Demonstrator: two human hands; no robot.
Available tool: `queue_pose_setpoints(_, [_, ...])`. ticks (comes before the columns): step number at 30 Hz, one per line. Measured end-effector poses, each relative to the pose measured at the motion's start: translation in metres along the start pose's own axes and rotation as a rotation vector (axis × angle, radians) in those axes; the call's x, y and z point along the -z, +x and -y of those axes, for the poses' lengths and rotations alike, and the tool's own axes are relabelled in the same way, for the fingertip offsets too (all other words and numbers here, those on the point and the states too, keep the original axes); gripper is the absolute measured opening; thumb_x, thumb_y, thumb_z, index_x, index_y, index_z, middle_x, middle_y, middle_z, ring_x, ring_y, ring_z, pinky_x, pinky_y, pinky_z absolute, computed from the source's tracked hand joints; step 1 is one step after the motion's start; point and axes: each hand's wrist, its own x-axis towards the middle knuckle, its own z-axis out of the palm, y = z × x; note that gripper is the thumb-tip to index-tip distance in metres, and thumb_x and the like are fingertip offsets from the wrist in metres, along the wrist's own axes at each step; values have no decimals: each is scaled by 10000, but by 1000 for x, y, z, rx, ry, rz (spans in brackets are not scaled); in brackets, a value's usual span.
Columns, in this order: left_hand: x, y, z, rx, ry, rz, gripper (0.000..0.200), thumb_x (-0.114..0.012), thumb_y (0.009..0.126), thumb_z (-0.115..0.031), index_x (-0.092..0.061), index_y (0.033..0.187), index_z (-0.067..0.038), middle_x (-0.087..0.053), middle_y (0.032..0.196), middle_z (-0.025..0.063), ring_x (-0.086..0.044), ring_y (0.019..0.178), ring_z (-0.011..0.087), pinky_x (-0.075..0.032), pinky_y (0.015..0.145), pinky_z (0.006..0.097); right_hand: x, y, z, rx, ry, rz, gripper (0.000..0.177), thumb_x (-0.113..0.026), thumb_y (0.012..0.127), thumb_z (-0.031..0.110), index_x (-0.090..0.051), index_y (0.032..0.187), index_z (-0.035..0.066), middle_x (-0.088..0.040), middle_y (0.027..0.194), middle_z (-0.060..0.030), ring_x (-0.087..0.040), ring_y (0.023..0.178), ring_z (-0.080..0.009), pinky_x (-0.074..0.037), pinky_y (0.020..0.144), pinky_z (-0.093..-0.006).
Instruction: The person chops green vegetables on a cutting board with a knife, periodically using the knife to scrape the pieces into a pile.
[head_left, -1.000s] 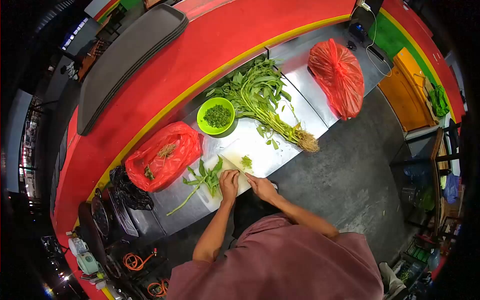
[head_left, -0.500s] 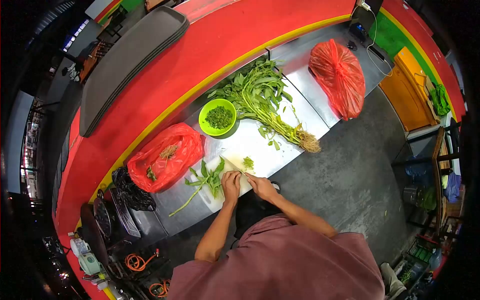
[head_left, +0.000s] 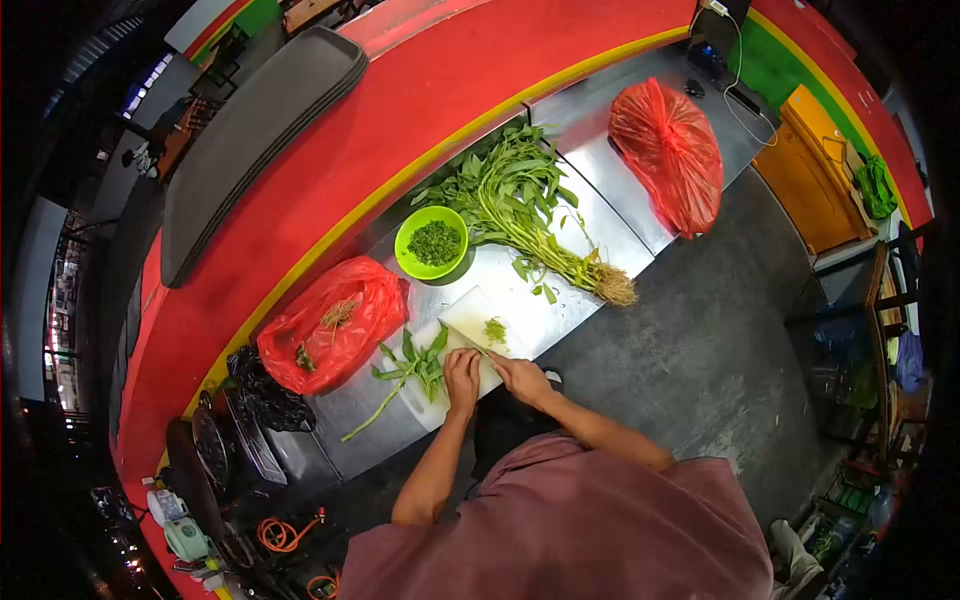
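On a white cutting board (head_left: 478, 305), my left hand (head_left: 462, 377) is closed on a bunch of leafy greens (head_left: 425, 368); the leaves and one long stem stick out to its left. My right hand (head_left: 522, 378) grips a knife (head_left: 468, 339), whose thin blade points up and left across the board, close to my left fingertips. The knife's handle is hidden inside the hand. Beyond the blade sits a small heap of chopped green pieces (head_left: 495, 331). A lime-green bowl (head_left: 404, 262) holding finely chopped greens stands farther back.
A large bunch of rooted greens (head_left: 540, 235) lies behind the board on the metal table (head_left: 375, 445). An open red plastic bag (head_left: 375, 290) with scraps and a black bag (head_left: 265, 390) are at left. A tied red bag (head_left: 668, 155) rests at the back right. A red wall (head_left: 450, 70) borders the table.
The view has shifted slightly. Both hands stay at nearly the same spot on the board, still holding the greens and the knife.
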Motion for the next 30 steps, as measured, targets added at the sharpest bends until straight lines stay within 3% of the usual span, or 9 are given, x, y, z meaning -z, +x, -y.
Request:
queue_pose_setpoints(5, [1,1,-2,-31,-3,-17,121,-715,907,-34,-751,1020,-6,-673,966,129,-623,932,332,-492,854,435,-1,3,0,-40,-28,17,413,-476,1089,337,-583,1459,186,-702,871,-296,-677,815,-507,-531,749,-588])
queue_pose_setpoints(13, [4,7,-2,-17,10,49,177,-684,903,0,-765,1059,-13,-680,943,138,-629,923,331,-500,851,428,7,1,-5,-180,88,-60,407,-535,1071,347,-638,1420,165,-703,890,-288,-712,848,-448,-548,780,-507])
queue_pose_setpoints(16, [0,11,-2,-53,3,30,167,-690,901,4,-769,1047,-14,-682,944,140,-632,916,331,-501,844,428,13,-4,0,-90,191,-100,405,-532,1080,335,-636,1422,146,-649,733,-254,-672,684,-388,-523,719,-466])
queue_pose_setpoints(20, [-1,15,-6,-36,-53,18,127,-705,907,-5,-760,1021,2,-680,941,146,-634,900,337,-502,830,423,15,-11,4,-138,191,-31,399,-535,1082,317,-628,1432,149,-591,662,-234,-576,571,-337,-484,642,-453])
queue_pose_setpoints(24, [1,16,-3,-46,-54,42,136,-689,921,-5,-751,1040,20,-692,965,152,-652,911,324,-513,840,396,15,-14,4,-175,184,-11,403,-540,1081,312,-616,1448,164,-581,643,-224,-566,549,-304,-476,619,-443])
queue_pose_setpoints(30, [1,16,-6,-57,-40,39,126,-700,908,1,-751,1022,12,-674,947,145,-623,914,341,-493,832,430,10,-15,4,-141,141,-40,405,-542,1078,314,-618,1445,159,-610,667,-237,-612,587,-361,-494,645,-467])
